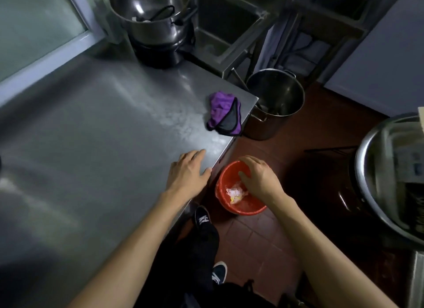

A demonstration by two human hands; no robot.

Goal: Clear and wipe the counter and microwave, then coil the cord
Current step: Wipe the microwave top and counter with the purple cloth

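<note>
The steel counter [103, 135] fills the left half of the view. My left hand [188, 170] lies flat on it near the right edge, fingers spread, holding nothing. A purple cloth with black trim [223, 112] is crumpled at the counter's far right corner. A red bucket [229, 206] stands on the floor beside the counter with crumpled pale scraps [236, 193] in it. My right hand [259, 177] hangs over the bucket, fingers pointing down and apart, nothing visibly held. No microwave or cord can be identified.
A large steel pot [151, 18] stacked on a black base stands at the counter's back. A steel sink [227, 32] lies behind it. A tall steel pot [275, 101] stands on the red tile floor, and a big steel bowl [385, 170] sits at right.
</note>
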